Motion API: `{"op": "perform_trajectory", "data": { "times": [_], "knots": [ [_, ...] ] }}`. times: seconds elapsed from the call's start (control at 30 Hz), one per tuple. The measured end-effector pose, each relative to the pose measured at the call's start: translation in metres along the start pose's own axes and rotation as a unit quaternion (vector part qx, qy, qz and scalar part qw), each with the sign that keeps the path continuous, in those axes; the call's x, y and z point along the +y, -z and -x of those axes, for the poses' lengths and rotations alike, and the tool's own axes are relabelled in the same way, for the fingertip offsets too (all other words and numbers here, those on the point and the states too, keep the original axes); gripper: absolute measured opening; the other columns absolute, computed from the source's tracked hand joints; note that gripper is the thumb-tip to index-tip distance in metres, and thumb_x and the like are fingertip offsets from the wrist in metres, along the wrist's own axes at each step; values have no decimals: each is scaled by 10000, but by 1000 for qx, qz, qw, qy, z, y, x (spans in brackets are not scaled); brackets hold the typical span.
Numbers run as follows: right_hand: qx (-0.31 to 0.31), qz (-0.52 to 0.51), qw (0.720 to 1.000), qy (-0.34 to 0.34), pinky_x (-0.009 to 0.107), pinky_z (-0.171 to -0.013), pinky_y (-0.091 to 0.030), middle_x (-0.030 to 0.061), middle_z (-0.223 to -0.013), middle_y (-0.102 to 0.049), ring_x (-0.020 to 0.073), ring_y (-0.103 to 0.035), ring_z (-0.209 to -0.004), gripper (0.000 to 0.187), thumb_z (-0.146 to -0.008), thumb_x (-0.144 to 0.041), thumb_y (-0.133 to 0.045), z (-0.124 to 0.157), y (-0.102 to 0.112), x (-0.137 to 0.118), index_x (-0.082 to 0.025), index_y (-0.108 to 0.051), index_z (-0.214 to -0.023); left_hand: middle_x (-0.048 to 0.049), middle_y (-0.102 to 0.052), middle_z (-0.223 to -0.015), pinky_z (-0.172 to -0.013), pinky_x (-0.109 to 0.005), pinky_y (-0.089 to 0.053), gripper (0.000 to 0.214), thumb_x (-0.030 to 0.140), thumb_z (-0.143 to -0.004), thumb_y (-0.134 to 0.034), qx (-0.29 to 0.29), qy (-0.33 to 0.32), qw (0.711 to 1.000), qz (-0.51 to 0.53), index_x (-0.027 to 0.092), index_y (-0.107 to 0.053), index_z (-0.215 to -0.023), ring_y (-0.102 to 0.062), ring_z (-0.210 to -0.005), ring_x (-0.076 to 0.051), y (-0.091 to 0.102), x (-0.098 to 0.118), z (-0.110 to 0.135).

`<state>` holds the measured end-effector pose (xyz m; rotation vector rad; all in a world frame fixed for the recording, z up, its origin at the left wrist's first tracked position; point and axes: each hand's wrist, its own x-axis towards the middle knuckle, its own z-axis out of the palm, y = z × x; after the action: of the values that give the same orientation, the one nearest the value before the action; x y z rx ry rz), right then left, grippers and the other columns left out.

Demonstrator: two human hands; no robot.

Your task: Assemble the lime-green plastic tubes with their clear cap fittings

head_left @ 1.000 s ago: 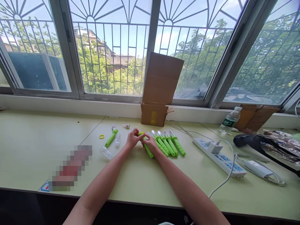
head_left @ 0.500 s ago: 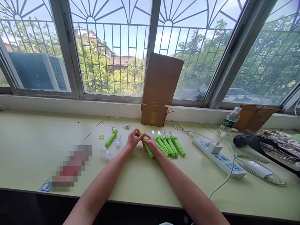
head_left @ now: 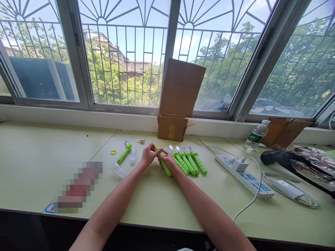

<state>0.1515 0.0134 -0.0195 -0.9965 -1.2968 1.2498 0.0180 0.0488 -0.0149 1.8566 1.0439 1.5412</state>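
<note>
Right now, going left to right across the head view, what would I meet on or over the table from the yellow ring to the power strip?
Yellow ring → loose green stick → loose clear tube → left hand → right hand → row of green sticks → power strip.

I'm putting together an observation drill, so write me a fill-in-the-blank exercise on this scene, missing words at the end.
1. The left grip and right grip are together on one ____ stick.
2. The small ring lying on the table is ____.
3. In the picture, the bottle stands to the ____ of the box with a raised flap.
4. The white charger is plugged into the ____.

Missing words: green; yellow; right; power strip.
</note>
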Motion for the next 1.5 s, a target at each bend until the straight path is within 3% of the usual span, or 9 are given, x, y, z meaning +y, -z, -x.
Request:
{"op": "perform_trajectory", "data": {
  "times": [0.5,0.9,1.3,1.5],
  "knots": [
    [-2,-6,1000,16,241,-355,-345,-47,-509,-558,116,-458,-362,489,-623,-408,-757,-1,1,4,-196,-612,-1039,41,-513,-624,-508,-217,-375,433,555,-654,-696,-12,33,999,15,191,-461,-660,-561,-562,-120,1,-1,2],
    [-30,-13,999,-38,213,-344,-294,-73,-504,-524,96,-459,-347,545,-617,-471,-748,-2,7,-4,-194,-599,-1062,16,-578,-661,-544,-227,-441,398,537,-673,-702,-16,15,999,48,187,-516,-700,-625,-616,-140,-1,-3,3],
    [-34,17,999,-32,214,-351,-334,-70,-510,-552,97,-470,-357,547,-614,-426,-747,-2,4,-1,-187,-604,-1084,64,-409,-537,-504,-219,-309,452,532,-678,-693,9,1,1000,-21,192,-406,-598,-385,-506,-82,-1,-4,3],
    [-37,7,999,-34,210,-345,-324,-75,-497,-536,99,-475,-352,515,-619,-438,-741,-5,7,0,-203,-606,-1056,35,-526,-640,-547,-225,-387,413,541,-672,-696,6,16,1000,13,189,-479,-680,-548,-582,-115,-1,-4,6]
  ]
}}
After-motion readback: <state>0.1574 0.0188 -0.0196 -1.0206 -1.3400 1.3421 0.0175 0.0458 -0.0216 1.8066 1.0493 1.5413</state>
